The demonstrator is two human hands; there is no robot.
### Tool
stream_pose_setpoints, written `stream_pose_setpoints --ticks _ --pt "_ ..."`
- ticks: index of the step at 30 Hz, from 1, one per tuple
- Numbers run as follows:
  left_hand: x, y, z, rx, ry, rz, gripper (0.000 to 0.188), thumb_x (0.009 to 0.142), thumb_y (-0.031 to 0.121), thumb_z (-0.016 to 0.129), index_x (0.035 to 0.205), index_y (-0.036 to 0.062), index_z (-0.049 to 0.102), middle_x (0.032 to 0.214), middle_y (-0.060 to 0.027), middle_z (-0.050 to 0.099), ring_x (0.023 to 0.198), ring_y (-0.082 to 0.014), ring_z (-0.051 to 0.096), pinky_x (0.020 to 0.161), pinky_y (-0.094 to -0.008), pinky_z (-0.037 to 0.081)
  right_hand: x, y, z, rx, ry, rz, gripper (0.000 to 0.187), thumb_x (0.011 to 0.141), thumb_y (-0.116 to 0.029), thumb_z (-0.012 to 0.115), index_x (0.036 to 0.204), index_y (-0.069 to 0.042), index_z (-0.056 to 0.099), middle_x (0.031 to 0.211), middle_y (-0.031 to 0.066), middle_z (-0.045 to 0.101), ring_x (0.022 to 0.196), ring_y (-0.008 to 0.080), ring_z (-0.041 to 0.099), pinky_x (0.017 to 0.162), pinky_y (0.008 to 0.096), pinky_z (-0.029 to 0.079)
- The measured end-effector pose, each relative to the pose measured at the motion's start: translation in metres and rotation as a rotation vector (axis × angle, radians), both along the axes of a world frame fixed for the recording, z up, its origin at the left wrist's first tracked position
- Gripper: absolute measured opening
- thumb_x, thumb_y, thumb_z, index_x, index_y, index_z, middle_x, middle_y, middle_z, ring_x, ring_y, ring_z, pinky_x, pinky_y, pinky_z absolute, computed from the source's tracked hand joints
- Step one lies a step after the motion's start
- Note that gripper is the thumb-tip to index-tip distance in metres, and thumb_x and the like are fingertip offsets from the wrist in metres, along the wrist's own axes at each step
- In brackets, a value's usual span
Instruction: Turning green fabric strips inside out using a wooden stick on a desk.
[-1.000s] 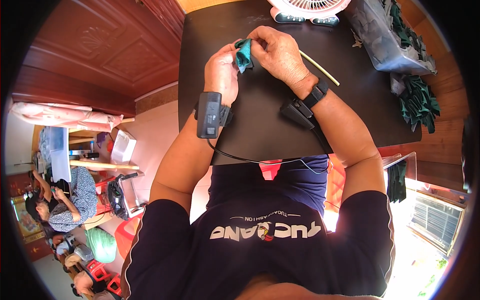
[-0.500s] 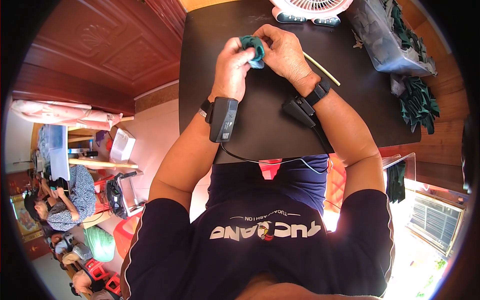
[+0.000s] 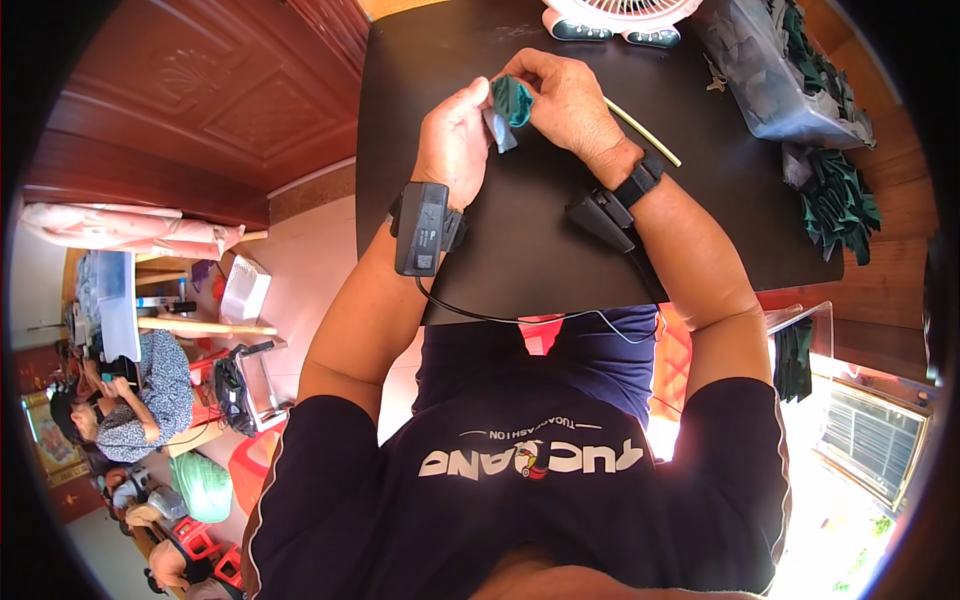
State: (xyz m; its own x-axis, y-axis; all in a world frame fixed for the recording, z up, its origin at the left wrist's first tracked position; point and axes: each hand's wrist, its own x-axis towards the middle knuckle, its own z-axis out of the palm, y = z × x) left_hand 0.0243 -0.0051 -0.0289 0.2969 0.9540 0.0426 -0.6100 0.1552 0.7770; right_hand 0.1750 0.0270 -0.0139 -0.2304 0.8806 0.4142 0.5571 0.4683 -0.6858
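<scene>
Near the far side of the dark table, a small folded piece of dark green fabric (image 3: 512, 100) with a pale grey-blue tail (image 3: 501, 131) is held up between my two hands. My right hand (image 3: 572, 108) pinches the green part from its right side, with the fingertips partly hidden behind the fabric. Close against the left side of the piece is my left hand (image 3: 452, 140), its palm facing right and its thumb stretched away from the fabric. Some of its fingers are hidden. A thin pale yellow stick (image 3: 643, 133) lies on the table beside my right wrist.
A clear plastic bin (image 3: 775, 115) of grey and green fabric pieces stands at the far right, with a green bunch (image 3: 838, 205) below it. A white fan (image 3: 625, 22) is at the far edge. Keys (image 3: 715, 75) lie nearby. Other people sit at far left.
My left hand has loosened its pinch and shifted slightly left. The green piece has turned, and its grey-blue tail now hangs further out below. My right hand stays nearly in place.
</scene>
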Motion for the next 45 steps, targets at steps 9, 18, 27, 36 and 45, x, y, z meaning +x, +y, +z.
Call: stream_pose_setpoints --ticks 9,18,27,36,45 --pt "0.014 -0.012 0.01 -0.023 0.121 0.116 0.01 0.08 0.011 0.059 0.088 0.0042 0.06 0.082 -0.0014 0.058 0.078 -0.0141 0.053 0.074 -0.0269 0.04 -0.002 0.003 -0.007 -0.003 0.019 0.006 0.014 0.079 -0.018 0.058 0.087 -0.009 0.064 0.072 0.0112 0.065 0.072 0.0309 0.063 0.066 0.0388 0.05" --pt "0.002 0.0 -0.001 0.104 -0.042 -0.063 0.024 0.087 0.016 0.051 0.104 0.0007 0.057 0.098 -0.004 0.061 0.094 -0.0159 0.055 0.087 -0.0304 0.04 -0.001 0.01 -0.012 -0.004 0.103 0.118 0.021 0.074 -0.024 0.065 0.087 -0.007 0.065 0.072 0.0136 0.064 0.07 0.0287 0.064 0.064 0.0353 0.05" --pt "-0.013 0.008 0.003 -0.121 -0.017 0.286 0.022 0.086 0.019 0.052 0.101 0.0045 0.058 0.1 -0.0069 0.063 0.095 -0.022 0.057 0.086 -0.04 0.042 0.0 0.005 0.001 -0.157 0.565 0.175 0.008 0.084 -0.008 0.062 0.09 -0.003 0.062 0.079 0.0003 0.062 0.072 0.0069 0.055 0.067 0.0216 0.047" --pt "-0.005 0.005 0.006 -0.131 -0.061 0.235 0.015 0.082 0.019 0.054 0.094 0.01 0.059 0.095 -0.0008 0.061 0.091 -0.0165 0.053 0.084 -0.0344 0.036 -0.009 -0.01 0.001 0.014 0.361 0.17 0.01 0.08 -0.006 0.064 0.088 0.0 0.063 0.085 0.0038 0.062 0.069 0.013 0.063 0.063 0.0248 0.05" --pt "-0.004 0.002 0.007 -0.114 -0.083 0.194 0.022 0.087 0.017 0.05 0.1 0.0011 0.058 0.098 -0.0085 0.061 0.093 -0.0203 0.057 0.086 -0.0342 0.043 -0.007 -0.008 0.007 -0.165 0.423 0.296 0.014 0.076 -0.008 0.067 0.088 -0.001 0.063 0.077 0.0049 0.062 0.067 0.0123 0.063 0.065 0.0255 0.052"
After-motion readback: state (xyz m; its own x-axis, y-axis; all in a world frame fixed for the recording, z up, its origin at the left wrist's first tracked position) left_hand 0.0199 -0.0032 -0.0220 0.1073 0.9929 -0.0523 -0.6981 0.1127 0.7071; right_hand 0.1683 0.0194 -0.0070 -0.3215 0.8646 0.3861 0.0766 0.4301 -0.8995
